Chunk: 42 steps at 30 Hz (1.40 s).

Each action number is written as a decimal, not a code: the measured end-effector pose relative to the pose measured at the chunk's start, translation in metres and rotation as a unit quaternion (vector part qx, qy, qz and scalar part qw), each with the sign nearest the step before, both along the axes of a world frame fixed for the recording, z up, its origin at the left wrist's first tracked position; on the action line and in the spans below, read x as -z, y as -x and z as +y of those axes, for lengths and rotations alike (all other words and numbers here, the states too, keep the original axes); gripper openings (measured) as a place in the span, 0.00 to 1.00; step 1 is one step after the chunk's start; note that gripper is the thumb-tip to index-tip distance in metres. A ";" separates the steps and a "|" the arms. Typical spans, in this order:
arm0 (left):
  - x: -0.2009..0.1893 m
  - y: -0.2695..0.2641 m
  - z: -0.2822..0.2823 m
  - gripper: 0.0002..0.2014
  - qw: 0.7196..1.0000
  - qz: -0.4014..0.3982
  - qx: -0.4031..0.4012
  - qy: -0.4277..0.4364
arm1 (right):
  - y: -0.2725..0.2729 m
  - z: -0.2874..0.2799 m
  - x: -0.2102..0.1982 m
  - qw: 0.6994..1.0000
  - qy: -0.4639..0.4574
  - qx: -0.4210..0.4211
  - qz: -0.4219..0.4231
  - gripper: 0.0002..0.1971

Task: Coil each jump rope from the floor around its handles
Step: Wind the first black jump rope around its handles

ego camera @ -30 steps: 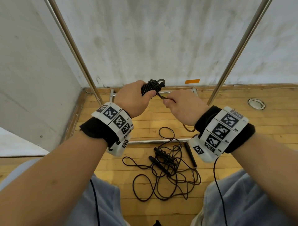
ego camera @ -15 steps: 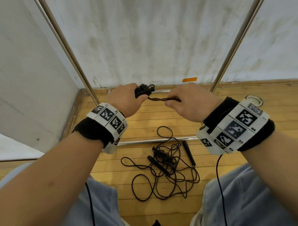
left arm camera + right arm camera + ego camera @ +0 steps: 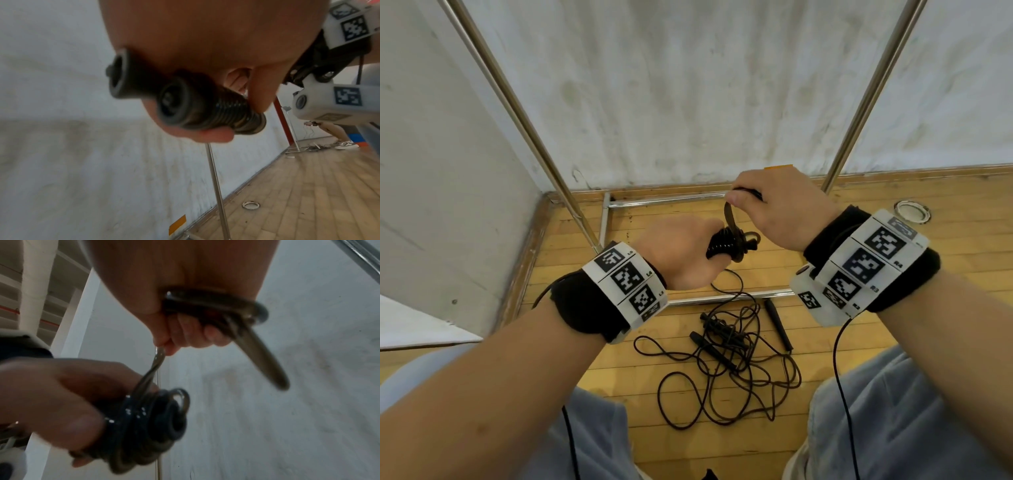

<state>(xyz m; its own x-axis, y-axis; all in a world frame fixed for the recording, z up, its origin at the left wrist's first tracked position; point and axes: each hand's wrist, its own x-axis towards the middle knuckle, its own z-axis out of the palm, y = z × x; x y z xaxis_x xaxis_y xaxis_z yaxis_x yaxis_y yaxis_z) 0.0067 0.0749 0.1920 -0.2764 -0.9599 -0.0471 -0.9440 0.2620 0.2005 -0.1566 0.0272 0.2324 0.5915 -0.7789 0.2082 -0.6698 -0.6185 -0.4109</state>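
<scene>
My left hand (image 3: pixel 685 253) grips two black jump-rope handles (image 3: pixel 174 97) side by side, with dark rope wound tightly round them as a coil (image 3: pixel 726 245). My right hand (image 3: pixel 774 205) is just above and right of the coil and pinches the doubled free end of the rope (image 3: pixel 729 214), pulled up taut from the bundle. In the right wrist view the rope end (image 3: pixel 257 340) sticks out past the curled fingers (image 3: pixel 195 334), above the coil (image 3: pixel 148 423). A second black jump rope (image 3: pixel 726 359) lies loose and tangled on the wooden floor below my hands, its handles (image 3: pixel 779 323) among the loops.
A metal frame stands close ahead: two slanted poles (image 3: pixel 517 113) and floor bars (image 3: pixel 664 200) against the white wall. A round metal floor fitting (image 3: pixel 912 210) sits at the right. My knees in light blue trousers (image 3: pixel 893 411) flank the tangled rope.
My right hand has risen from level with the coil to above it, drawing the rope end upward. My left hand with the coiled handles has dropped lower and moved right.
</scene>
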 end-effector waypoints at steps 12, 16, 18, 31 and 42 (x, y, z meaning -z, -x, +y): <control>-0.004 0.007 0.005 0.17 0.994 0.040 -0.013 0.099 | -0.008 -0.007 -0.001 0.992 -0.049 0.047 -0.109 0.13; -0.003 0.010 0.002 0.19 0.995 0.015 -0.029 0.090 | -0.012 -0.005 -0.004 0.984 -0.085 0.032 -0.154 0.16; -0.002 0.011 0.001 0.21 0.996 0.010 -0.033 0.082 | -0.014 -0.003 -0.005 0.986 -0.083 0.023 -0.145 0.16; -0.025 0.002 0.010 0.22 0.929 0.323 -0.125 0.129 | -0.002 -0.029 0.012 0.907 -0.341 0.014 -0.247 0.20; -0.032 -0.024 -0.004 0.12 0.893 0.426 -0.140 0.026 | -0.021 -0.018 0.023 0.875 -0.388 0.014 -0.291 0.15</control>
